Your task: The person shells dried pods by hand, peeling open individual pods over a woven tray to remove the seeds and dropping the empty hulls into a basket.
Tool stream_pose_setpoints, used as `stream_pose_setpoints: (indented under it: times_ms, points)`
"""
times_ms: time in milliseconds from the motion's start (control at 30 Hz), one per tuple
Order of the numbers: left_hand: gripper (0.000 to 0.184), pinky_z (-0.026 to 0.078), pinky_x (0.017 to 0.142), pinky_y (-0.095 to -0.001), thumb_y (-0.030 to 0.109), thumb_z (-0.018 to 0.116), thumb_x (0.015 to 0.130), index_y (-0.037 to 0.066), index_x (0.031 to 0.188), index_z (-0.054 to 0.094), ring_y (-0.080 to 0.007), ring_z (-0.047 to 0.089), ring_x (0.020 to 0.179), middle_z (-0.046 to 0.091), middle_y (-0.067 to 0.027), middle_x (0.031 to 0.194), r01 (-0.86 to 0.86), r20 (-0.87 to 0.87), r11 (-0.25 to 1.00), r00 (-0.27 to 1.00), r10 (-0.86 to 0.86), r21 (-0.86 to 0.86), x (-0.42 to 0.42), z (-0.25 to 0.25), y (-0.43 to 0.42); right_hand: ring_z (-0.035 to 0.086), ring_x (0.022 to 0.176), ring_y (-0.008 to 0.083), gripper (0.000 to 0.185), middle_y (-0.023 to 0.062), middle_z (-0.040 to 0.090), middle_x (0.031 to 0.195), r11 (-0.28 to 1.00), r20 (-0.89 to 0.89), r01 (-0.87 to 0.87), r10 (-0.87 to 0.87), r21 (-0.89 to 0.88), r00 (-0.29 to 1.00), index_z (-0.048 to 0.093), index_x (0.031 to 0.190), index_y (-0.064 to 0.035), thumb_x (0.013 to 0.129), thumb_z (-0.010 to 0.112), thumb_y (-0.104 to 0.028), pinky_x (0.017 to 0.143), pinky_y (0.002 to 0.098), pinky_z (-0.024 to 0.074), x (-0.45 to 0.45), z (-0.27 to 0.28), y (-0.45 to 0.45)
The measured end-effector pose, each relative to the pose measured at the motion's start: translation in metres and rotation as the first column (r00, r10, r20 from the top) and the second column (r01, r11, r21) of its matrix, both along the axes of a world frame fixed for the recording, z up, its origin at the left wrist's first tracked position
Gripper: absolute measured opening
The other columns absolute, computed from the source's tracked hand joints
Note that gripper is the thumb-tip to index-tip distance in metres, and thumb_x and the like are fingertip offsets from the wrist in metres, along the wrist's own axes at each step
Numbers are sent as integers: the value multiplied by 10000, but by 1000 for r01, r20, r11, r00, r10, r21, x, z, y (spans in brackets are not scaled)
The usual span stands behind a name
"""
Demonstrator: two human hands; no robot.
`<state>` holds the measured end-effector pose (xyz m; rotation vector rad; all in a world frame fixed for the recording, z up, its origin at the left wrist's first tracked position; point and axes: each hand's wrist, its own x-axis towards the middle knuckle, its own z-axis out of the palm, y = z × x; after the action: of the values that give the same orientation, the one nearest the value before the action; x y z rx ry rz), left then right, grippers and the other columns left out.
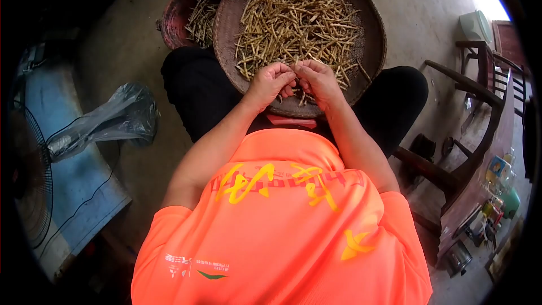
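Observation:
Both hands meet over the near part of a wide round woven basket (375, 28), which holds a large heap of dry, yellow-brown bean pods (299, 22). My left hand (271, 83) is closed, thumb and forefinger pinched together. Tip to tip with it, my right hand (318, 82) is pinched in the same way. Between the fingertips is what looks like a dried bean pod, mostly covered by the fingers. A few loose pods lie below the hands near the basket's front rim.
A reddish basin (176, 20) with more pods stands beyond the left knee. At left are a fan (31, 175), a blue board (96, 186) and a clear plastic bag (121, 116). Wooden chairs (480, 101) and a table with bottles (499, 169) stand at right.

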<state>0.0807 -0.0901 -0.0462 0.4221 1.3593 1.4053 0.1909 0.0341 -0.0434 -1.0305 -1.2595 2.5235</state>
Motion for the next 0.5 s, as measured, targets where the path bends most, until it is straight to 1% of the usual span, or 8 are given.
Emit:
stream_pose_setpoints:
  times_ms: [67, 167, 300, 367, 433, 500]
  points:
    - [148, 454, 505, -203, 171, 564, 918, 24, 942, 559, -89, 573, 577, 607, -38, 755, -20, -65, 1000, 998, 20, 1, 2, 0, 1, 477, 518, 33, 123, -8, 596, 681, 1000, 0, 10, -10, 12, 1000, 626, 872, -32, 846, 645, -151, 444, 170, 354, 0, -1, -1]
    - [153, 454, 493, -206, 174, 563, 919, 21, 929, 558, -94, 572, 557, 606, -41, 735, -60, -91, 998, 994, 59, -14, 6, 0, 3, 510, 531, 42, 123, 1, 601, 677, 999, -9, 24, -24, 30, 1000, 630, 870, -32, 846, 646, -152, 449, 168, 375, 0, -4, -2]
    - [149, 451, 484, -205, 169, 563, 918, 21, 914, 559, -93, 569, 543, 605, -40, 720, -64, -116, 998, 991, 62, -12, 3, -1, 3, 531, 550, 54, 128, 10, 610, 700, 1000, 6, 21, -21, -14, 1000, 624, 891, -27, 853, 636, -150, 468, 177, 409, 0, 3, 0]
    - [138, 448, 474, -203, 158, 564, 916, 20, 901, 560, -91, 571, 540, 607, -38, 713, -64, -164, 998, 985, 58, -29, 4, 2, 3, 533, 554, 57, 132, 10, 608, 704, 999, 4, 13, -13, -41, 1000, 619, 898, -24, 858, 629, -150, 476, 181, 419, -1, 5, 0]
    - [131, 447, 471, -202, 149, 567, 913, 19, 897, 560, -89, 569, 536, 610, -37, 709, -73, -169, 997, 983, 66, -35, 5, 2, 3, 540, 567, 61, 141, 10, 601, 706, 997, 36, -20, 18, 71, 999, 605, 908, -16, 871, 611, -151, 484, 188, 429, -3, 5, -1]
    - [124, 446, 468, -200, 141, 571, 910, 19, 893, 561, -86, 567, 532, 612, -36, 705, -80, -175, 996, 982, 72, -41, 6, 1, 4, 541, 568, 62, 137, 12, 600, 702, 994, 39, -41, 37, 105, 999, 604, 916, -20, 874, 600, -151, 489, 184, 431, -3, 6, -1]
